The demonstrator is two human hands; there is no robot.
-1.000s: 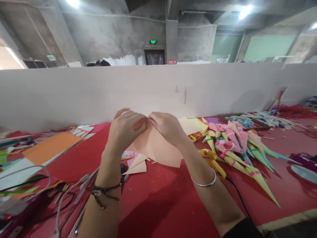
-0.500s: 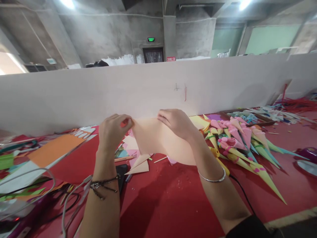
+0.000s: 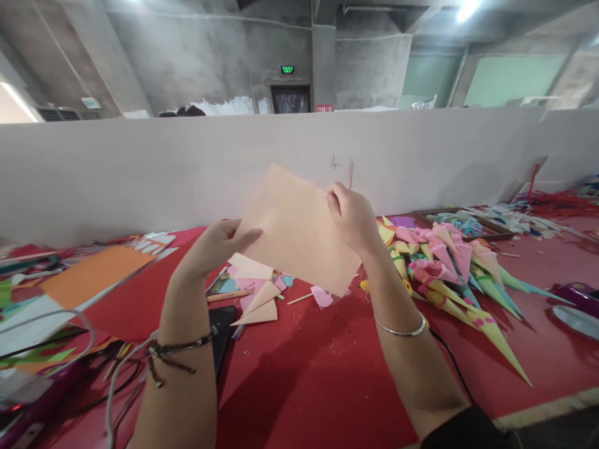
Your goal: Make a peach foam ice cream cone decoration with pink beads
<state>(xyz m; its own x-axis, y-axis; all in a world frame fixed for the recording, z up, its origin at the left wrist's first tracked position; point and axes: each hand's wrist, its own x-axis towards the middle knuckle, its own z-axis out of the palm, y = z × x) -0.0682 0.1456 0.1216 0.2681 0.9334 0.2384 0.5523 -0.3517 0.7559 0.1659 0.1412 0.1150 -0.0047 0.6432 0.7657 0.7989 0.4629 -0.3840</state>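
A peach-coloured sheet [image 3: 299, 231] is held up over the table, turned so one corner points upward against the white partition. My left hand [image 3: 224, 243] pinches its left edge, thumb lying on the near face. On the upper right edge, my right hand [image 3: 350, 215] grips the sheet with curled fingers. Below it lie folded peach paper pieces [image 3: 262, 305] and pink scraps [image 3: 322, 296]. Right of my right forearm is a pile of pastel foam cones [image 3: 449, 268] in pink, yellow and green.
Orange sheets [image 3: 93, 274] and red sheets [image 3: 140, 293] lie at the left, near a white cable [image 3: 112, 380]. A dark phone-like slab [image 3: 223, 330] is partly behind my left wrist. A white partition [image 3: 187, 168] stands behind the red table [image 3: 318, 386]. A scrap tray [image 3: 468, 224] sits back right.
The peach sheet has been turned and raised, from a drooping curve to a flatter, tilted pose. My right hand has risen and shifted right; my left hand has moved slightly lower.
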